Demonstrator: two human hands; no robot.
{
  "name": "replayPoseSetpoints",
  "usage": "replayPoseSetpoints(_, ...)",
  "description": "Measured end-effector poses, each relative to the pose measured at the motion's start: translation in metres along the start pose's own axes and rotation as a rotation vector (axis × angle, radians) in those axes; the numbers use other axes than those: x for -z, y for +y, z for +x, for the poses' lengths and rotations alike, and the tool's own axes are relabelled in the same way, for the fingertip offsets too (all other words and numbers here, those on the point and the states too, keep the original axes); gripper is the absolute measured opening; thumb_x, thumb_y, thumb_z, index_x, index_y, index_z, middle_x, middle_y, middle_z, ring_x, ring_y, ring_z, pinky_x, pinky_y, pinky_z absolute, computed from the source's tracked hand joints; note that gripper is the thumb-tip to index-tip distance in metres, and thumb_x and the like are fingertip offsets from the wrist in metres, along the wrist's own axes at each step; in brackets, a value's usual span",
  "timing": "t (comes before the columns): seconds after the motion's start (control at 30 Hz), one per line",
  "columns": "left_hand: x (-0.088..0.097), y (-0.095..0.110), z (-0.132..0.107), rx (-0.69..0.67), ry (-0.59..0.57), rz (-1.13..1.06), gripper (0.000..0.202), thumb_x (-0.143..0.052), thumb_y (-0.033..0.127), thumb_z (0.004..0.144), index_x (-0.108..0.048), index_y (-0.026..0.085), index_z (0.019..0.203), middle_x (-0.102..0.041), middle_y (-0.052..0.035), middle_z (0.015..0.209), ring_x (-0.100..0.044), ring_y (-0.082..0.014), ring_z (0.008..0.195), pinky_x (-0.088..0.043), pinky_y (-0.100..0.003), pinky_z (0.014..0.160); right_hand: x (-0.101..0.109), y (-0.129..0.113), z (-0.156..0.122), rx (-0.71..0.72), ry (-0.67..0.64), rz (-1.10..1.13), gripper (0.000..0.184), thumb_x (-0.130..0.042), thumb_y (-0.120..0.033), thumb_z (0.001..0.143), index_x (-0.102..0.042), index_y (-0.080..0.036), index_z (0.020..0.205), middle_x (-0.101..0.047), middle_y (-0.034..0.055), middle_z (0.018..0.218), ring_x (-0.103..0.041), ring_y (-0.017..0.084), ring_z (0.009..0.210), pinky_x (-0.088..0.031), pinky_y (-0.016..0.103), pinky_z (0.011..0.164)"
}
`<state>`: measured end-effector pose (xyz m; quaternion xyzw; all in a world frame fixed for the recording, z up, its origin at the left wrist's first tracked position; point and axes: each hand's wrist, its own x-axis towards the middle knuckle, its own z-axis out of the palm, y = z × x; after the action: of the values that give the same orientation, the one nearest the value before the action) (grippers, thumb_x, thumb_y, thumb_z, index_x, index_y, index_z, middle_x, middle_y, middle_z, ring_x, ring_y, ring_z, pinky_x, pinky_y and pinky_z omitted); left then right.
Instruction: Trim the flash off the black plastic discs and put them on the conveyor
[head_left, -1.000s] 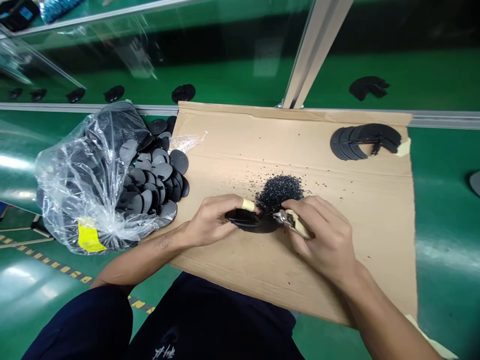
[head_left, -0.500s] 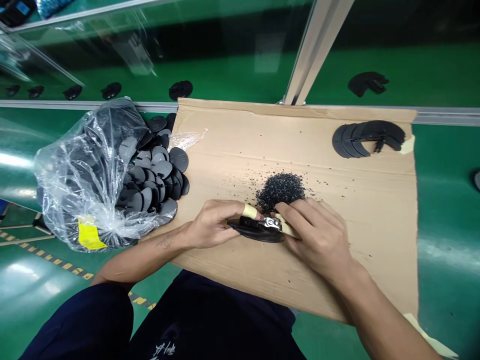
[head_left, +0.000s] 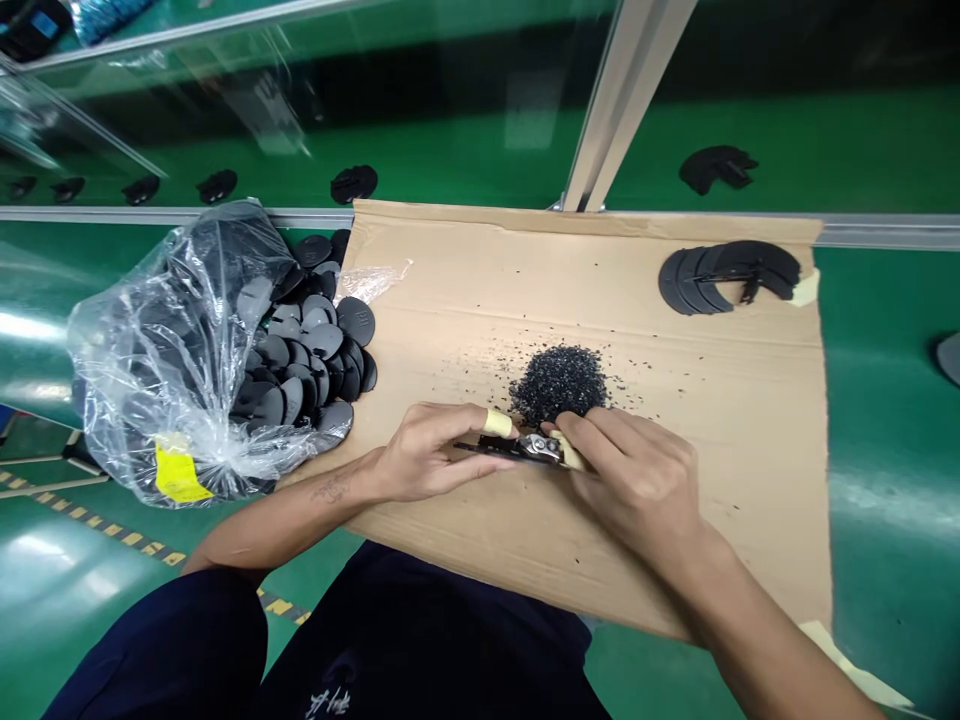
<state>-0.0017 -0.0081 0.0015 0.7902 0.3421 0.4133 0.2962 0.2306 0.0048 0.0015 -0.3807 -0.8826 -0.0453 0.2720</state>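
Background: Clear panels and a pale metal post [head_left: 626, 110] rise along the top of the frame, behind a green counter [head_left: 892, 420]; striped floor tape [head_left: 116, 532] shows at lower left.
Cardboard: a tan sheet [head_left: 457, 545] covers the middle of the counter, a piece of tape [head_left: 855, 662] at its lower right corner.
Left hand: this hand [head_left: 427, 455] pinches a black part [head_left: 504, 447] near the centre of the frame, tilted nearly edge-on; yellow tape wraps one finger.
Right hand: this hand [head_left: 637, 465] is closed around a small cutter [head_left: 536, 445], whose metal head touches or overlaps the part; whether its blades meet is too small to tell.
Progress: work on the part appears under way. A heap of black bits [head_left: 561, 383] just above the hands suggests much cutting is done. Fanned pieces [head_left: 694, 281] lie at the sheet's upper right; they may be finished, though nothing proves it. Many loose discs [head_left: 324, 340] sit at the sheet's left edge, and I cannot tell if they are worked or waiting.
Bag: a clear plastic bag [head_left: 157, 345] at left, with a yellow label [head_left: 180, 472], holds more dark discs; their number is hidden by folds and glare.
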Motion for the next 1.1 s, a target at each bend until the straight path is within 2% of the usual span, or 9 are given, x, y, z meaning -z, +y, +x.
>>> replayPoseSetpoints(0.1,0.001,0.000,0.002,-0.042,-0.005,0.033,0.026,-0.074,0.022,0.087,-0.067,0.012,0.110,-0.079,-0.0078,0.090,-0.076,-0.0139,0.079,-0.062,-0.020,0.073,-0.002,0.001,0.000,-0.035,-0.017,0.017,0.018,-0.054,-0.010,0.092,-0.068,-0.018,0.082,-0.061,-0.0003,0.063,-0.049,0.012,0.055,-0.037,0.027,0.054)
replayPoseSetpoints(0.23,0.002,-0.004,0.003,-0.096,-0.094,0.118,0.023,-0.069,0.019,0.089,-0.068,0.013,0.112,-0.078,-0.0099,0.092,-0.076,-0.0171,0.086,-0.063,-0.026,0.078,-0.006,0.002,0.000,-0.022,-0.025,-0.022,0.019,-0.053,-0.006,0.089,-0.067,-0.018,0.084,-0.062,0.0000,0.063,-0.049,0.013,0.057,-0.037,0.028,0.056)
replayPoseSetpoints(0.4,0.003,-0.008,0.004,-0.079,-0.082,0.212,0.028,-0.066,0.020,0.091,-0.066,0.012,0.119,-0.077,-0.0098,0.090,-0.073,-0.0155,0.078,-0.061,-0.026,0.072,-0.011,0.005,-0.002,-0.085,-0.047,0.013,0.015,-0.054,-0.011,0.090,-0.067,-0.016,0.097,-0.067,0.0048,0.075,-0.056,0.018,0.067,-0.042,0.030,0.061)
replayPoseSetpoints(0.57,0.000,-0.009,0.003,-0.022,-0.038,0.174,0.028,-0.068,0.023,0.091,-0.067,0.009,0.116,-0.077,-0.0135,0.096,-0.074,-0.0173,0.081,-0.060,-0.026,0.072,-0.005,0.006,0.004,-0.233,-0.043,0.483,0.014,-0.064,-0.018,0.090,-0.063,-0.017,0.104,-0.068,0.0071,0.090,-0.064,0.019,0.080,-0.051,0.030,0.069)
replayPoseSetpoints(0.73,-0.005,-0.009,0.001,0.018,-0.043,0.073,0.031,-0.066,0.035,0.094,-0.070,0.012,0.114,-0.077,-0.0112,0.092,-0.072,-0.0163,0.076,-0.059,-0.026,0.070,0.003,-0.004,0.010,-0.256,-0.028,0.791,0.004,-0.062,-0.015,0.092,-0.062,-0.020,0.092,-0.067,0.0048,0.088,-0.065,0.016,0.078,-0.052,0.028,0.068)
replayPoseSetpoints(0.8,-0.003,-0.007,0.001,0.086,-0.039,-0.040,0.045,-0.055,0.050,0.097,-0.071,0.012,0.115,-0.077,-0.0130,0.095,-0.073,-0.0183,0.082,-0.059,-0.028,0.074,0.003,-0.005,0.009,-0.251,-0.007,0.804,0.011,-0.057,-0.010,0.093,-0.061,-0.020,0.089,-0.067,0.0047,0.086,-0.064,0.016,0.077,-0.051,0.027,0.067)
replayPoseSetpoints(0.9,0.003,-0.004,0.004,0.336,-0.044,-0.202,0.065,-0.033,0.062,0.101,-0.074,0.013,0.109,-0.076,-0.0144,0.101,-0.073,-0.0207,0.092,-0.060,-0.030,0.081,0.002,-0.003,0.006,-0.244,0.054,0.776,0.016,-0.055,-0.006,0.091,-0.060,-0.021,0.091,-0.067,0.0055,0.089,-0.064,0.016,0.079,-0.050,0.028,0.068)
replayPoseSetpoints(1.0,0.012,0.002,0.009,0.526,-0.137,-0.248,0.049,-0.052,0.057,0.097,-0.075,0.014,0.098,-0.075,-0.0108,0.093,-0.071,-0.0193,0.085,-0.058,-0.028,0.074,0.000,0.000,0.003,-0.193,0.117,0.761,0.020,-0.052,-0.004,0.090,-0.060,-0.022,0.093,-0.066,0.0050,0.087,-0.063,0.016,0.077,-0.050,0.027,0.066)
replayPoseSetpoints(1.1,0.029,0.013,0.021,0.523,-0.311,-0.183,0.036,-0.060,0.047,0.095,-0.073,0.014,0.093,-0.072,-0.0073,0.084,-0.065,-0.0150,0.073,-0.053,-0.024,0.066,-0.002,-0.002,0.001,-0.147,0.163,0.755,0.019,-0.051,-0.007,0.091,-0.060,-0.022,0.099,-0.067,0.0054,0.088,-0.064,0.017,0.078,-0.051,0.028,0.066)
